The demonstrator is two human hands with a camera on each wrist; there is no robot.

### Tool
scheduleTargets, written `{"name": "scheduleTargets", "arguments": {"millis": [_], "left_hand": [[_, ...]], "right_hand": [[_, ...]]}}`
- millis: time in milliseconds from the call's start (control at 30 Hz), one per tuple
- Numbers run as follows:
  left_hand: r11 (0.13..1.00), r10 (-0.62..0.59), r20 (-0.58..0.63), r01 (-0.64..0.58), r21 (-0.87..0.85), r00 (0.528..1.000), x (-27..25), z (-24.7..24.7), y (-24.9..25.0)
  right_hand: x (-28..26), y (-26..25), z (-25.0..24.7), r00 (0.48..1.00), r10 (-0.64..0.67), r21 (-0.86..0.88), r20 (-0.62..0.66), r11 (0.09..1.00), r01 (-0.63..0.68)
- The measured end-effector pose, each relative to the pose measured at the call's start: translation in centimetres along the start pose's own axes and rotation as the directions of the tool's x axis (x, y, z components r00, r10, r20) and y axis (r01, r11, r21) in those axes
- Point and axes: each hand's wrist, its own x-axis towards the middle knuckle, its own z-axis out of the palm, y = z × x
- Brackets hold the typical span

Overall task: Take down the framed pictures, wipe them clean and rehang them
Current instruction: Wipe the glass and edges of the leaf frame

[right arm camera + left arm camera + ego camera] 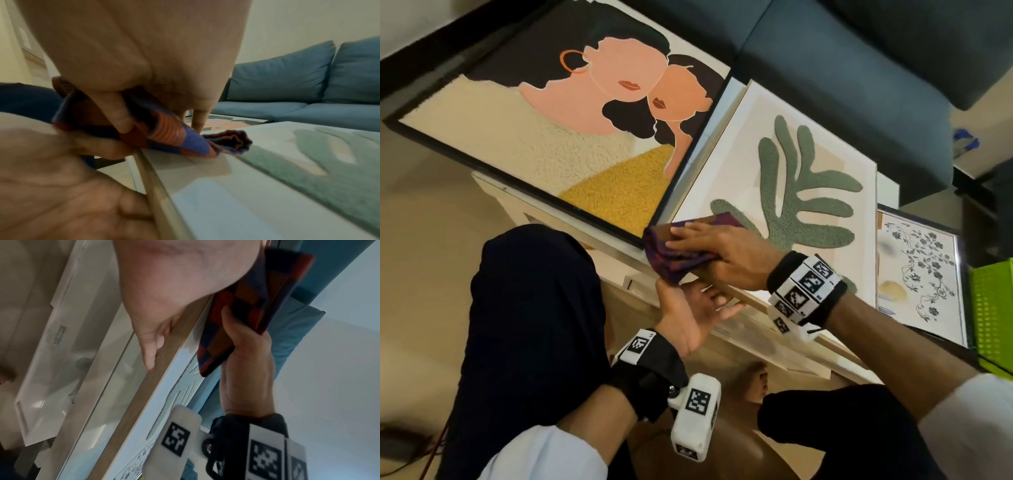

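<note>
The right hand (726, 255) lies palm down on a folded cloth (681, 253) with red and blue checks, the fingers stretched out and pointing to the person's left, the thumb (121, 113) bent down against the cloth's near side. The cloth rests on the near left corner of the leaf picture (791, 178), on its glass. The right forearm comes in from the lower right, with a marker band at the wrist. The left hand (695, 311) is below this corner, palm turned up, fingers relaxed and a little spread; its fingertips (152, 353) touch the wooden edge of the frame, and it grasps nothing. The leaf picture lies flat on the glass worktop (534, 202), between the portrait picture (558, 113) on the left, in a black frame, and the flower picture (921, 274) on the right. A blue sofa (842, 68) stands behind the worktop. The person sits with dark trousers, the knees near the worktop's edge.
</note>
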Motion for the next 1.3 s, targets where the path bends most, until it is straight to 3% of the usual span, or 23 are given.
{"name": "scheduleTargets", "arguments": {"millis": [67,233,400,600,733,800,900,1000,1100,1300], "left_hand": [[1.000,-0.006,0.025,0.006,0.010,1.000,0.1,-0.1,-0.1],[1.000,-0.019,-0.012,0.019,0.016,1.000,0.5,0.0,0.0],[0.999,-0.040,-0.013,0.040,-0.005,0.999,0.6,-0.2,0.1],[0.998,-0.009,-0.038,0.011,0.057,0.999,0.3,0.1,0.2],[0.997,0.027,-0.109,-0.019,0.069,0.994,0.4,0.1,0.1],[0.998,0.025,-0.122,-0.017,0.066,0.992,0.5,0.3,0.1],[0.999,0.012,-0.083,-0.009,0.037,0.996,0.5,0.5,0.1],[0.997,0.053,-0.058,-0.049,0.059,0.997,0.0,0.5,-0.2],[0.995,0.090,-0.002,-0.090,0.052,0.996,0.0,0.3,-0.4],[1.000,-0.002,-0.115,0.003,0.015,0.993,0.8,0.0,0.2]], "right_hand": [[0.0,-0.5,-0.3,0.999,-0.038,0.009,0.040,0.999,0.037],[1.8,1.5,-2.0,0.988,0.085,0.008,-0.131,0.996,-0.085],[0.8,-0.7,-0.1,0.991,-0.109,-0.027,0.072,0.993,0.111],[1.8,2.1,-3.2,0.984,0.077,-0.033,-0.161,0.996,-0.084],[0.1,0.5,-0.5,0.999,-0.041,-0.069,-0.014,0.997,0.040],[-0.3,0.9,0.0,0.997,0.007,-0.072,-0.081,0.997,-0.013],[-0.4,1.3,-0.3,0.942,0.197,-0.075,-0.270,0.971,-0.225],[-1.1,-2.0,1.9,0.900,0.250,-0.089,-0.357,0.950,-0.299],[-2.3,-4.5,3.8,0.871,0.306,0.036,-0.384,0.948,-0.317],[2.5,-1.3,0.6,0.865,0.387,0.092,-0.318,0.921,-0.378]]}}
